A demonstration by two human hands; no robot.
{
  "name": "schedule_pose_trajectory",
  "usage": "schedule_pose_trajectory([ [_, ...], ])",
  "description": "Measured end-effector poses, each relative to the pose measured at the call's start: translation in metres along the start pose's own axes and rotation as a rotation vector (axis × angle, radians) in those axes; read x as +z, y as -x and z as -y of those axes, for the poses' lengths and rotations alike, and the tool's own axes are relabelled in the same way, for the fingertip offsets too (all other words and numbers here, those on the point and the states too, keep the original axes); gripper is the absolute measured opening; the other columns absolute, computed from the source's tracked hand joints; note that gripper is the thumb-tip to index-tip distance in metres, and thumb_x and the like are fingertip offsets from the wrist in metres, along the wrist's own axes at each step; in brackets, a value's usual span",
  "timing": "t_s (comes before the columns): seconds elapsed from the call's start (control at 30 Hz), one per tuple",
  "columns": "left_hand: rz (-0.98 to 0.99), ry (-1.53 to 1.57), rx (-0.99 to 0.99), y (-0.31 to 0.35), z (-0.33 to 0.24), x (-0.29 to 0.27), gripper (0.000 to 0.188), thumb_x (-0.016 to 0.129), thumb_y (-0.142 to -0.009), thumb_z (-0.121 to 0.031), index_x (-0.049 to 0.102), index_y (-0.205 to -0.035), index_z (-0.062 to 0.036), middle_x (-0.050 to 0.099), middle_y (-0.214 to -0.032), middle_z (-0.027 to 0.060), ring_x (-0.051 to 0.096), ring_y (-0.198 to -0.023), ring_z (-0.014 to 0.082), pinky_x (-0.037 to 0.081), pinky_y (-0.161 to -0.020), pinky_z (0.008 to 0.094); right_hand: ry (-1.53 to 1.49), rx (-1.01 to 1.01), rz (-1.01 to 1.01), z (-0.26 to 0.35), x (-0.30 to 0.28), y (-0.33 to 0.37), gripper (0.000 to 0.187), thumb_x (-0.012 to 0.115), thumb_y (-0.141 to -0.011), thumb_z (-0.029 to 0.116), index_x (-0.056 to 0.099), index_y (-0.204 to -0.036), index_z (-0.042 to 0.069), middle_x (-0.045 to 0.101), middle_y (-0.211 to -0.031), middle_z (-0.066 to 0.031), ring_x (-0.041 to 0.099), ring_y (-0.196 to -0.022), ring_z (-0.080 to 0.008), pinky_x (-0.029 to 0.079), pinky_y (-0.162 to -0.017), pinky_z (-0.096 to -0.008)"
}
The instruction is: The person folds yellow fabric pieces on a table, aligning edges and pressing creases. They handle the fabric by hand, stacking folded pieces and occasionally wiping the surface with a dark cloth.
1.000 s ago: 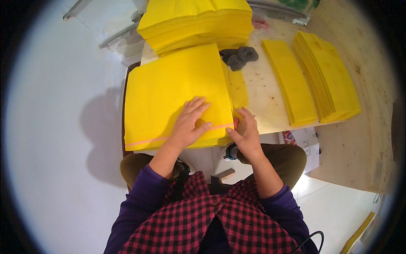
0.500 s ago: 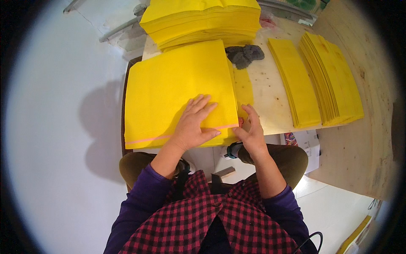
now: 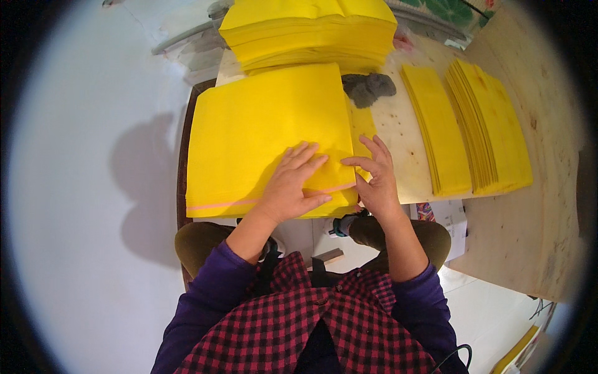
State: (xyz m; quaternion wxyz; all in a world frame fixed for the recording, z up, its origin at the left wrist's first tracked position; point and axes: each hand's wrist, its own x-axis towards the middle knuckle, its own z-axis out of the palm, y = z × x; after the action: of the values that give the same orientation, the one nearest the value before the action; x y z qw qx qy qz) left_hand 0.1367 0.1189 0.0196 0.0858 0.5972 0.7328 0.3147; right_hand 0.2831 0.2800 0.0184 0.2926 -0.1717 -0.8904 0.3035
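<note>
A stack of broad yellow fabric-like sheets (image 3: pixel 249 137) lies in front of me, with a pink stripe (image 3: pixel 227 204) along the near edge of the top one. My left hand (image 3: pixel 291 184) rests flat on it near that stripe, fingers spread, holding nothing. At the stack's right edge is my right hand (image 3: pixel 380 181). Its bent index finger reaches onto the top sheet, and the thumb is by the edge near the corner. The other fingers point away from me. I see a gap between thumb and index finger.
A tall yellow stack (image 3: pixel 311 37) stands behind. A dark grey cloth (image 3: pixel 369 89) lies beside it. On the right of the wooden table (image 3: pixel 408 149) are a narrow yellow pile (image 3: pixel 436 131) and a thicker one (image 3: pixel 498 131). A white wall (image 3: pixel 81 156) borders the left.
My right hand has moved slightly away from me along the edge, and its index finger now bends over onto the top sheet. The left hand stays pressed on the stack.
</note>
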Motion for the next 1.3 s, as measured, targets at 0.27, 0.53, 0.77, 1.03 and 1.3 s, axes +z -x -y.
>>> schedule_pose_trajectory([
  [0.27, -0.013, -0.028, -0.009, 0.000, 0.003, 0.002, 0.054, 0.057, -0.087, -0.034, 0.051, -0.131, -0.0032, 0.042, -0.142, 0.0198, 0.033, -0.134, 0.0380, 0.021, -0.113, 0.0490, -0.099, -0.094, 0.054, 0.015, -0.002, -0.036, 0.017, 0.066, -0.074, 0.001, 0.069, -0.089, 0.008, 0.059, -0.117, -0.0158, 0.048, -0.119, -0.0395, 0.040, -0.100, -0.0451],
  [0.53, -0.044, 0.125, -0.080, 0.001, 0.006, 0.004, 0.047, 0.039, -0.098, -0.031, 0.047, -0.134, -0.0020, 0.043, -0.142, 0.0188, 0.032, -0.135, 0.0379, 0.020, -0.114, 0.0473, -0.317, 0.322, -0.096, -0.022, -0.012, -0.044, 0.008, 0.062, -0.088, 0.008, 0.064, -0.087, 0.000, 0.065, -0.085, -0.0063, 0.063, -0.082, -0.0160, 0.049, -0.078, -0.0270],
  [0.77, -0.037, 0.126, -0.064, 0.003, 0.010, 0.005, 0.046, 0.039, -0.098, -0.030, 0.048, -0.133, -0.0021, 0.043, -0.141, 0.0194, 0.034, -0.134, 0.0387, 0.020, -0.113, 0.0481, -0.066, 0.378, -0.122, -0.104, -0.016, -0.090, 0.019, 0.065, -0.086, 0.017, 0.064, -0.100, 0.004, 0.064, -0.099, -0.0108, 0.063, -0.077, -0.0238, 0.050, -0.073, -0.0346],
  [1.03, -0.002, 0.196, -0.108, 0.003, 0.014, 0.005, 0.047, 0.038, -0.098, -0.035, 0.049, -0.133, -0.0050, 0.041, -0.144, 0.0160, 0.030, -0.137, 0.0367, 0.018, -0.114, 0.0485, 0.428, 0.200, 0.118, -0.131, 0.034, -0.149, 0.030, 0.067, -0.085, 0.016, 0.063, -0.112, 0.003, 0.056, -0.122, -0.0168, 0.059, -0.099, -0.0313, 0.048, -0.088, -0.0408],
  [1.3, 0.019, 0.203, -0.144, 0.003, 0.012, 0.004, 0.049, 0.036, -0.098, -0.036, 0.048, -0.133, -0.0033, 0.043, -0.143, 0.0147, 0.030, -0.137, 0.0369, 0.018, -0.114, 0.0482, 0.385, 0.341, 0.131, -0.161, 0.037, -0.174, 0.033, 0.059, -0.092, 0.029, 0.065, -0.101, -0.002, 0.056, -0.107, -0.0205, 0.055, -0.100, -0.0373, 0.046, -0.087, -0.0448],
])
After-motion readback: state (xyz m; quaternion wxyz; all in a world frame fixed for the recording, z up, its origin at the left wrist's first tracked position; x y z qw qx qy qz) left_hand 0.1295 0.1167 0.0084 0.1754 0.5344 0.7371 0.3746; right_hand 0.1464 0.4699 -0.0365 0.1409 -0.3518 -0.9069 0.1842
